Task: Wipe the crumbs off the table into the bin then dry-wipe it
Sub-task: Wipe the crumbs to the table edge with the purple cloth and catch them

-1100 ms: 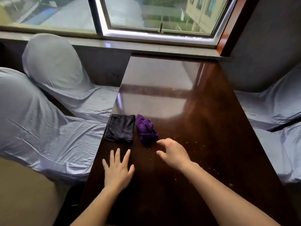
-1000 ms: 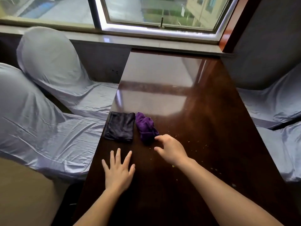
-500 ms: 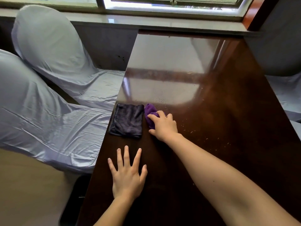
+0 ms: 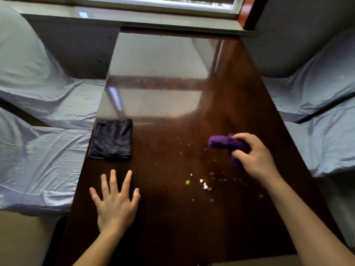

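My right hand (image 4: 253,156) grips a bunched purple cloth (image 4: 221,142) over the right side of the dark glossy table (image 4: 172,217). Crumbs (image 4: 203,184), white bits and one yellow-green bit, lie scattered on the table just left of and below that hand. A folded black cloth (image 4: 111,139) rests flat near the table's left edge. My left hand (image 4: 115,202) lies flat on the table with fingers spread, below the black cloth. No bin is in view.
Chairs draped in pale grey-blue covers stand along the left (image 4: 38,146) and right (image 4: 326,121) of the table. A window sill (image 4: 134,18) runs across the far end. The far half of the table reflects the window.
My right hand took hold of the purple cloth beside the black cloth and carried it to the right side of the table. My left hand stayed flat. The camera tilted further down.
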The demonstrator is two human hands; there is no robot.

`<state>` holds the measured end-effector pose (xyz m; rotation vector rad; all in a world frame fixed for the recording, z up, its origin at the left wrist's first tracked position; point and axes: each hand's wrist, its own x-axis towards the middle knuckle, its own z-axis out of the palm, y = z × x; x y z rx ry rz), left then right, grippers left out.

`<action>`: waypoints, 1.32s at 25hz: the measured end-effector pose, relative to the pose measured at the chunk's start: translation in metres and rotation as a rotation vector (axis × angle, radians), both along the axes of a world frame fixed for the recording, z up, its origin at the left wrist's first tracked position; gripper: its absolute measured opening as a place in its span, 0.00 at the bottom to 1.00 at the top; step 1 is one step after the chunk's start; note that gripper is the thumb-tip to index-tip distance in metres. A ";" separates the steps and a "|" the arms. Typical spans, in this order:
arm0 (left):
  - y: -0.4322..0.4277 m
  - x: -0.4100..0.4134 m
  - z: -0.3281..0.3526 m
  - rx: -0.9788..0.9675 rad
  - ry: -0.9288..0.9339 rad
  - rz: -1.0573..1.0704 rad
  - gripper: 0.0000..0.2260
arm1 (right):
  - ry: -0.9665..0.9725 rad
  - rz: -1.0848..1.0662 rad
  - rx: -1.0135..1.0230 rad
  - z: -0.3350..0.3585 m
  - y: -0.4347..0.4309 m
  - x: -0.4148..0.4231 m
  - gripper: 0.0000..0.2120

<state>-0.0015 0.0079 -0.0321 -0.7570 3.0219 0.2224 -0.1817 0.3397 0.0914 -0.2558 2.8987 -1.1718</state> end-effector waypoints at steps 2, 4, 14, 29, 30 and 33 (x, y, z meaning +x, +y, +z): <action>0.001 0.000 -0.001 0.011 0.019 0.009 0.31 | -0.063 -0.185 0.089 -0.005 0.075 0.022 0.22; 0.003 -0.001 -0.003 0.018 0.020 0.012 0.31 | -0.156 -0.316 0.210 -0.016 0.129 0.044 0.22; 0.002 0.000 -0.008 0.019 0.016 0.029 0.30 | -0.218 -0.225 0.375 -0.071 0.035 0.086 0.24; 0.005 0.000 -0.001 0.031 0.027 0.028 0.30 | -0.252 -0.050 0.572 -0.071 0.015 0.045 0.23; 0.004 0.000 0.000 0.031 0.024 0.026 0.30 | -0.232 0.002 0.540 -0.073 0.001 0.045 0.22; 0.003 0.001 0.000 0.035 0.020 0.026 0.30 | -0.219 0.230 0.400 -0.067 -0.040 0.047 0.18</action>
